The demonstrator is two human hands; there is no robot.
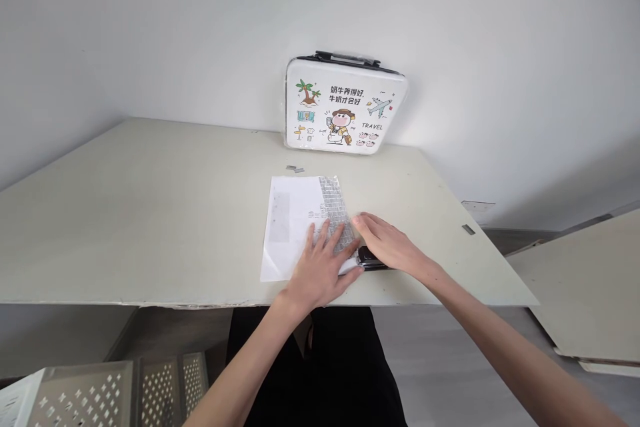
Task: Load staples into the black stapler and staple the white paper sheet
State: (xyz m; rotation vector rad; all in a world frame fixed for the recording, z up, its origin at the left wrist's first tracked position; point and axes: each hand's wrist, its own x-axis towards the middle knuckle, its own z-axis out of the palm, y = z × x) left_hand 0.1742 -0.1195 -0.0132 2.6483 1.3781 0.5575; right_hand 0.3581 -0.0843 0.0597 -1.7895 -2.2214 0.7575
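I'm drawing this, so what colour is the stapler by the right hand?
The stapler is mostly black where it shows, in the head view.

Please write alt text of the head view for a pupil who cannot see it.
A person's left hand lies flat on a white printed paper sheet; the right hand covers part of a black stapler at the sheet's lower right. Behind, a white rectangular cartoon-printed case stands on the pale table, with grey metallic strips between it and the sheet.

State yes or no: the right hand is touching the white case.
No, the right hand is at the black stapler by the paper, apart from the white case standing behind.
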